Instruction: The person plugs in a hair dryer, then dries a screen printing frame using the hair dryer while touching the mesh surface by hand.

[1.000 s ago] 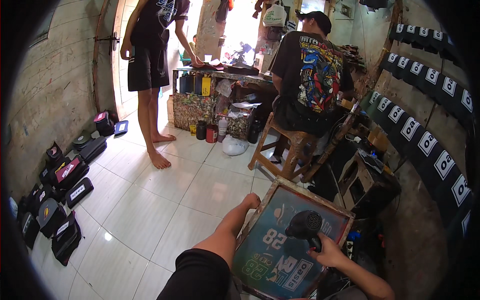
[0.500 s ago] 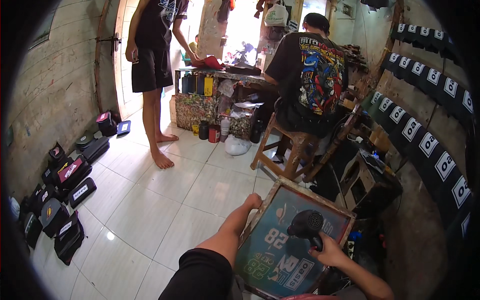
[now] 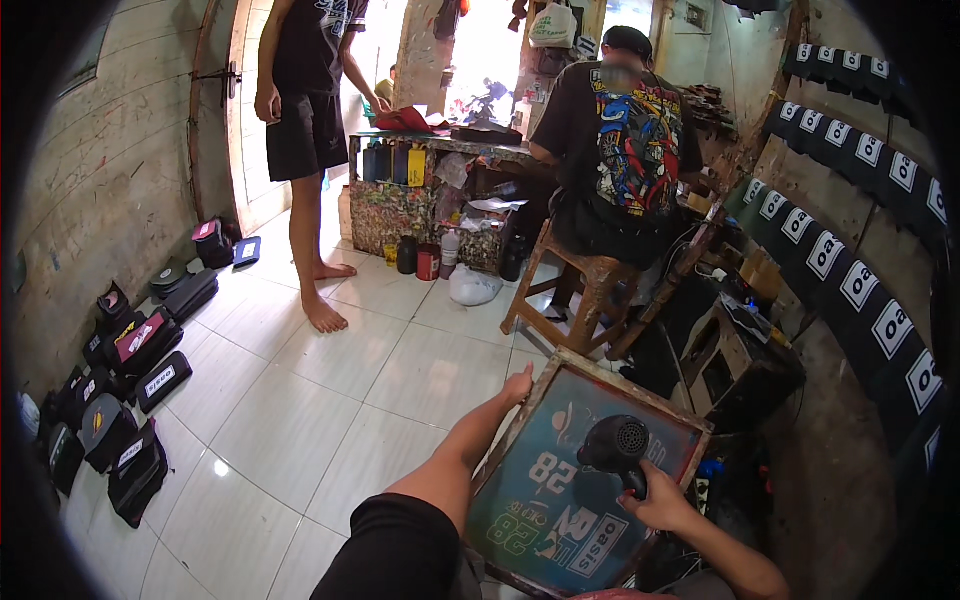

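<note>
A screen-printing frame (image 3: 480,505) with a wooden rim and a blue-green mesh bearing pale lettering and shapes lies tilted in front of me. My left hand (image 3: 517,387) grips its upper left edge, the thumb pointing up and the other fingers mostly hidden behind the wood. Over the mesh, my right hand (image 3: 657,500) is wrapped round the handle of a black hair dryer (image 3: 615,445). The dryer's round rear grille faces up, and its nozzle points left. Whether the nozzle touches the mesh I cannot tell.
Dark pouches (image 3: 140,350) lie along the left wall. Someone stands barefoot by a cluttered workbench (image 3: 395,215); another person sits on a wooden stool (image 3: 575,290). A dark wooden box (image 3: 735,365) stands at right, below hanging rows of dark printed pieces (image 3: 860,285).
My left hand has shifted slightly up along the frame's edge, and its thumb now sticks up. The dryer has moved a touch to the right. The standing person's near hand hangs lower and more open.
</note>
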Demonstrator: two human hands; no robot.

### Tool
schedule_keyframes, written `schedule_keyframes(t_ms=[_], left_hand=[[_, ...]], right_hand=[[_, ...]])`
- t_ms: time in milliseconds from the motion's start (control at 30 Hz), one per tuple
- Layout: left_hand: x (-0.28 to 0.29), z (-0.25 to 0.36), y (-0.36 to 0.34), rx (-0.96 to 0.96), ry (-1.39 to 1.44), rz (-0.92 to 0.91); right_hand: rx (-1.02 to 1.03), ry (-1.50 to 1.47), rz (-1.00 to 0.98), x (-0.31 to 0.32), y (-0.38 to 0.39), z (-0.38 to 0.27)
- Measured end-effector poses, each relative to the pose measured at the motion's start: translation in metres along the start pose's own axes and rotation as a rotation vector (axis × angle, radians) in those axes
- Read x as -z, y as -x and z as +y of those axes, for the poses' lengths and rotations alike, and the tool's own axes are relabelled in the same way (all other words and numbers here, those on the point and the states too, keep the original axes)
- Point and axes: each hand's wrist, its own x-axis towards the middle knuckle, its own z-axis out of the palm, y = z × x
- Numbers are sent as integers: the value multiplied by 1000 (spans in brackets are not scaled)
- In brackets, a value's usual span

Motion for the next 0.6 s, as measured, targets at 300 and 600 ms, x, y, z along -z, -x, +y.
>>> schedule_keyframes(t_ms=[300, 600], left_hand=[[-24, 14, 7, -110, -37, -48], [-4, 27, 35, -99, -220, -65]], right_hand=[[-25, -17, -26, -2, -3, 3], [37, -9, 14, -1, -1, 1]])
